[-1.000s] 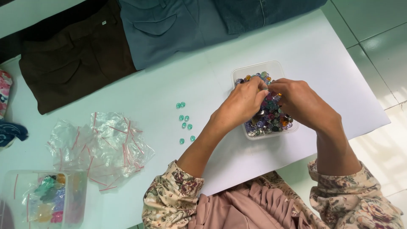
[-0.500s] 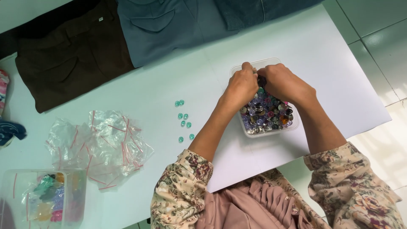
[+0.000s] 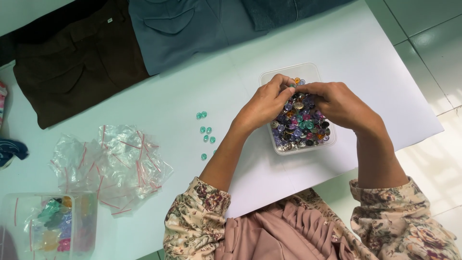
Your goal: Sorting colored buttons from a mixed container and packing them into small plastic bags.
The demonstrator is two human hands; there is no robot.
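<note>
A clear plastic tub [image 3: 288, 72] full of small mixed-colour buttons [image 3: 301, 126] sits on the white table [image 3: 168, 101]. Both my hands hover over it with fingertips meeting above the pile. My left hand [image 3: 263, 103] and my right hand [image 3: 337, 102] pinch a tiny green button [image 3: 292, 86] between them; which hand grips it I cannot tell. Several loose green buttons [image 3: 206, 130] lie on the table left of my left forearm.
A pile of small clear zip bags [image 3: 113, 163] lies at the left. A clear box of coloured bags [image 3: 48, 228] stands at the bottom left corner. Brown trousers [image 3: 72, 62] and blue-grey trousers [image 3: 187, 29] lie along the far edge. Tiled floor lies beyond the right edge.
My hands have shifted a little over the tub and the fingertips have come together above the buttons. The view has moved slightly.
</note>
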